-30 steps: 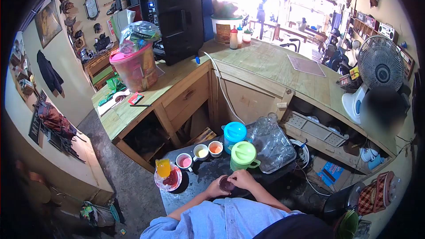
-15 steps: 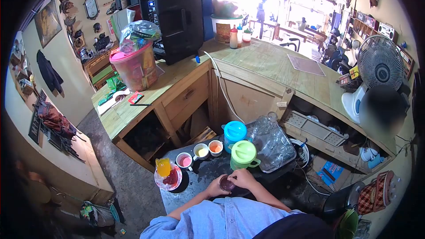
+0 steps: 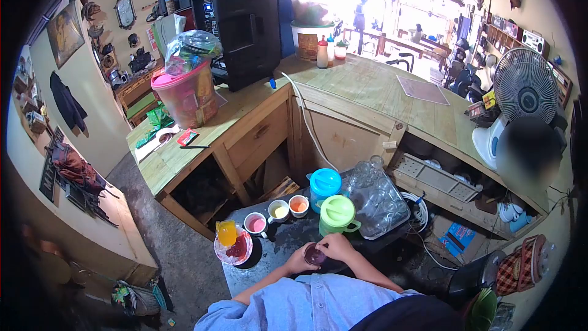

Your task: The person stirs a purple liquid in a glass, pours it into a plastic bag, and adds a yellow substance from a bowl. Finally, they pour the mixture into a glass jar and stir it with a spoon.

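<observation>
The left hand (image 3: 296, 261) wraps the side of a small, dark-filled cup (image 3: 314, 256), partly hidden between it and the right hand (image 3: 335, 247), close to a blue shirt (image 3: 306, 300). The right hand's fingers bunch at the cup's mouth; whether they grip anything cannot be told. Markings on a blue box (image 3: 458, 240), right of the table (image 3: 241, 277), are too small to read.

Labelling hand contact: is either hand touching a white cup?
No, the left hand and right hand are both at the dark cup, apart from the white cups.
</observation>
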### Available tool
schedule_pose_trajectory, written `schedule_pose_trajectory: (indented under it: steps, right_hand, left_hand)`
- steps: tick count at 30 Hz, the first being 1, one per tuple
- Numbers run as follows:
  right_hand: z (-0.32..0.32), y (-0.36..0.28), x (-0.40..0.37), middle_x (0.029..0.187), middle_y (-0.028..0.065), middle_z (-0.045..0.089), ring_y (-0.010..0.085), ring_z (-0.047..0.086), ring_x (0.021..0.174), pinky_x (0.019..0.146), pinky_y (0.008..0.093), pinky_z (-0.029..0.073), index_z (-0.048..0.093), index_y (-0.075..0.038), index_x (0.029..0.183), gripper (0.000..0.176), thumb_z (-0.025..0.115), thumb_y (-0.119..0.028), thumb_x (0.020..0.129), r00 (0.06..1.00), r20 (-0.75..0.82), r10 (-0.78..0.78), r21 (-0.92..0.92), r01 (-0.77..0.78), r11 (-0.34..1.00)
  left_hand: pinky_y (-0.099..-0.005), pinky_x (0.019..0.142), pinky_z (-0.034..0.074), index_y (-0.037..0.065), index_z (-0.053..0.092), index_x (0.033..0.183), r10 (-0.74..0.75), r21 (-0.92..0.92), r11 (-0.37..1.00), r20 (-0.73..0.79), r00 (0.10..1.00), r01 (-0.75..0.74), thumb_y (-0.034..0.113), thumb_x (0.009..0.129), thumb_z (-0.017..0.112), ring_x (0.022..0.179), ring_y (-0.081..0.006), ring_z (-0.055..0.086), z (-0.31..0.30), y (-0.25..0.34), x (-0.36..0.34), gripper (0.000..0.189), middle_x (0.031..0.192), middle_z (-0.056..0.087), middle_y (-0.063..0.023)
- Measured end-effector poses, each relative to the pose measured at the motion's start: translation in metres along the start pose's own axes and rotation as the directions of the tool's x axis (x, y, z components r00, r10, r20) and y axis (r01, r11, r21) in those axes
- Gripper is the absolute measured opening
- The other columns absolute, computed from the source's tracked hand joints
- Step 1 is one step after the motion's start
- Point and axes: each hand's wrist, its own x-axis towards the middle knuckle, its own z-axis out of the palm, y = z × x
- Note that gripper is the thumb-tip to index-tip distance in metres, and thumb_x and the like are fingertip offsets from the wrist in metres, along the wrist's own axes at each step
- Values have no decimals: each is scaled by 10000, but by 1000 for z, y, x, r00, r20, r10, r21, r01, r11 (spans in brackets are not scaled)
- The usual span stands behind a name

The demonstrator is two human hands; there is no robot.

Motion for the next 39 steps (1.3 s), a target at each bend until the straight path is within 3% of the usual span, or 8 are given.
schedule_pose_trajectory:
  steps: [5,18,21,24,26,32,35,39]
  right_hand:
    - [1,-3,4,806,133,688,294,661,730,672,379,520,741,-62,875,179,677,-212,803,997,-80,-3,159,16,987]
    - [4,-1,4,805,130,686,308,654,720,676,401,520,734,-50,869,192,673,-222,809,997,78,-16,26,14,1000]
    - [6,2,5,808,132,687,310,655,720,672,402,522,734,-52,866,198,675,-232,807,994,-100,-35,142,49,989]
    - [4,2,3,808,132,688,310,656,720,666,401,521,736,-56,869,208,679,-246,806,996,86,29,0,-29,1000]
    - [2,-6,5,807,131,688,309,658,723,665,398,519,738,-59,880,213,678,-251,809,998,-63,17,194,-4,981]
    - [0,-4,3,805,133,686,307,658,734,670,394,517,742,-69,893,200,672,-237,809,992,126,22,16,-24,1000]
    - [4,-6,4,795,137,681,306,656,733,674,396,517,746,-74,880,191,674,-234,805,995,-104,-6,183,25,983]
    - [3,-3,2,785,140,677,305,656,727,674,395,518,749,-79,869,187,676,-237,801,1000,21,-17,-2,17,1000]
  left_hand:
    - [-329,975,438,48,448,1304,28,8,1000,16,999,-28,177,559,898,1125,-184,558,-2,5,1,880,1197,589,-94]
    - [-327,988,427,55,459,1296,-19,-25,999,32,999,20,177,568,894,1129,-178,554,-4,14,1,857,1200,587,-84]
    - [-328,987,428,58,463,1293,12,2,1000,21,1000,-12,176,570,894,1123,-176,559,-4,10,2,850,1195,593,-83]
    - [-330,979,436,57,464,1292,-30,23,999,20,999,30,182,572,894,1116,-180,564,-2,9,1,848,1193,596,-85]
    - [-331,971,443,57,462,1293,46,-13,999,17,999,-45,191,569,894,1115,-185,567,-2,4,2,854,1196,595,-90]
    - [-332,972,443,58,452,1310,-28,88,996,7,1000,27,178,568,890,1120,-190,566,-4,16,-1,870,1204,589,-92]
    - [-335,976,441,54,450,1314,58,36,998,4,998,-58,175,570,891,1125,-196,565,-2,14,1,873,1211,585,-92]
    - [-334,987,435,44,439,1321,-13,-17,1000,5,1000,13,181,572,895,1137,-199,561,0,3,0,887,1222,581,-102]
